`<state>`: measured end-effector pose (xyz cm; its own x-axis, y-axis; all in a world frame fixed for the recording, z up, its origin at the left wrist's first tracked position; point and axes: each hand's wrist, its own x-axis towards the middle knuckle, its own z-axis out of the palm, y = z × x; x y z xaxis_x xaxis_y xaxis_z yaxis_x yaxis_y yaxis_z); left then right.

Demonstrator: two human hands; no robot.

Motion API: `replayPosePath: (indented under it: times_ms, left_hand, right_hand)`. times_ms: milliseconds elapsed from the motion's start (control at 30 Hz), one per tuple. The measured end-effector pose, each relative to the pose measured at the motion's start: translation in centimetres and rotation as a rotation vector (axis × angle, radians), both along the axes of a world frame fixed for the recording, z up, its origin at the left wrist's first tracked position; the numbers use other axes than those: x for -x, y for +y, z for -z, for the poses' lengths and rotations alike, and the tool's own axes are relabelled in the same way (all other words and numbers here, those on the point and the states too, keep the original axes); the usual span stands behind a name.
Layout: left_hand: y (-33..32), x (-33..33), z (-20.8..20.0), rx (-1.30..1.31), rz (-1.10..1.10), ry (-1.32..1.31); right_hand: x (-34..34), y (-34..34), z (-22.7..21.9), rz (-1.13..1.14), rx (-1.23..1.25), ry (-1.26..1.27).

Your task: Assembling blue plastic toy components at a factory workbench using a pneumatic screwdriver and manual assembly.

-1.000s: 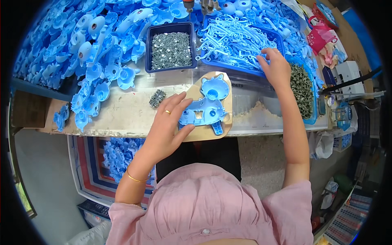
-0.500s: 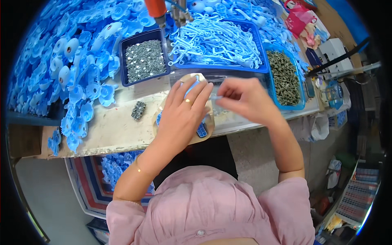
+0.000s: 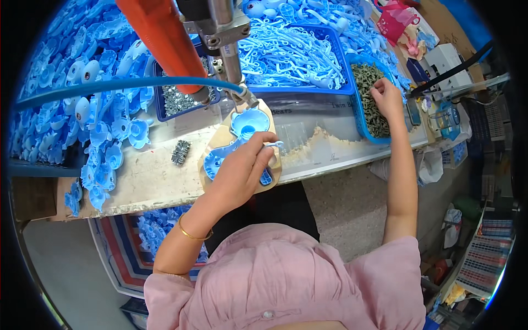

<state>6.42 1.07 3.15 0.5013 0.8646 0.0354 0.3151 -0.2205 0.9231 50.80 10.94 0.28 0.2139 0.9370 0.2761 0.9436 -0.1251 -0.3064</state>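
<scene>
On a wooden fixture [image 3: 269,184] lies a hollow light blue toy shell [image 3: 251,121]. My left hand [image 3: 242,168] rests over the lower part of the shell, fingers bent together around a thin light blue strip. The looped end of the strip [image 3: 278,144] sticks out past my fingertips, and the rest is hidden under the hand. Over to the right, my right hand [image 3: 388,100] dips into a light blue basket [image 3: 360,118] of small grey-green metal parts [image 3: 374,122]. Its fingertips are pinched among those parts, and what they hold cannot be made out.
An orange power screwdriver [image 3: 165,44] on a metal mount hangs over the fixture, with a blue hose [image 3: 137,82] crossing in front. Behind it stand a tray of silver screws [image 3: 179,104] and a blue tray [image 3: 300,89] of looped strips. Blue shells [image 3: 102,99] heap up leftward.
My right hand has moved from beside the fixture to the basket of metal parts. My left hand has slid down, uncovering the shell's top. The screwdriver has come lower, over the fixture.
</scene>
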Motion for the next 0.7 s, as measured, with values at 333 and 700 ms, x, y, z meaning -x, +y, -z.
replayPosePath:
  times_ms: [333,700]
  left_hand:
    - [-0.4,0.7,0.0,0.198,0.014,-0.145]
    - [-0.5,0.0,0.6,0.167,-0.081,-0.213]
  right_hand:
    - [4.2,-3.4,-4.2,-0.085,0.216,1.276]
    - [21.5,-6.5,-5.3,-0.502,0.533,1.127]
